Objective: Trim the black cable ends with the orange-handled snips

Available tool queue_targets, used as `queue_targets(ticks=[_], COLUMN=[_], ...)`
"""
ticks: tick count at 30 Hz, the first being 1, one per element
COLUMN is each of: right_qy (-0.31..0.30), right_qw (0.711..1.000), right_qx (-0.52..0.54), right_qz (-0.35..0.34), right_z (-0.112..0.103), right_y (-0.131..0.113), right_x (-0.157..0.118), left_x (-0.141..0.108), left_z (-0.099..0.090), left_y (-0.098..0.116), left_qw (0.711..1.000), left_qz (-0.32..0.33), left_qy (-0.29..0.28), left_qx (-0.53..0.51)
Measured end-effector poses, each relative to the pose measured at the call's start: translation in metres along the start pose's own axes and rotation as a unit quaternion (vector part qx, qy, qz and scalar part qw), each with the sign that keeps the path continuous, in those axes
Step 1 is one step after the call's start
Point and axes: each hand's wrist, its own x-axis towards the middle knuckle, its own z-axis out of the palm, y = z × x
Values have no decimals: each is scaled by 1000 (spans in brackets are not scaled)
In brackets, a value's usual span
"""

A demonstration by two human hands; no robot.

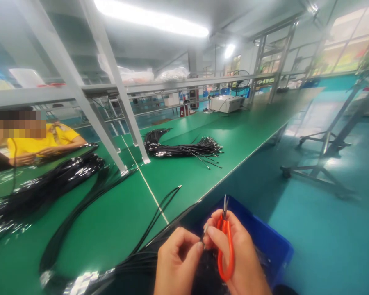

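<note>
My left hand (180, 260) pinches a black cable end near the bottom centre. Close beside it, my right hand (238, 250) holds scissors with orange handles (230, 258), their narrow metal tips pointing up. The thumb and a finger of my right hand also touch the small pale tip of the cable. Black cables (138, 260) run leftward from my left hand along the green table (110, 229). Two thin cable ends (169, 194) stick out over the table edge area. Part of the cable between my hands is hidden by the fingers.
A blue bin (270, 241) stands below my hands. One cable bundle (184, 148) lies mid-table, another large bundle (55, 176) at left. Grey shelf posts (129, 94) rise from the table. A person in yellow (60, 137) handles cables at left. A white box (226, 104) sits farther back.
</note>
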Motion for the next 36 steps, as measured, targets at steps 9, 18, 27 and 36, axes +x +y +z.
queue_targets(ticks=[9,18,27,36], right_qy=[-39,-35,-37,-53], right_qw=[999,993,987,986], right_qx=[30,85,115,125], right_qz=[7,79,102,97], right_z=[-1,6,5,9], right_y=[16,4,2,0], right_x=[-2,-7,-4,-5], left_x=[3,11,14,15], left_z=[0,-4,-2,1], left_y=[21,26,27,30], left_qw=[997,957,930,958], left_qz=[50,-65,-97,-51], left_qy=[-18,-76,-83,-72], left_qx=[-60,-273,-344,-274])
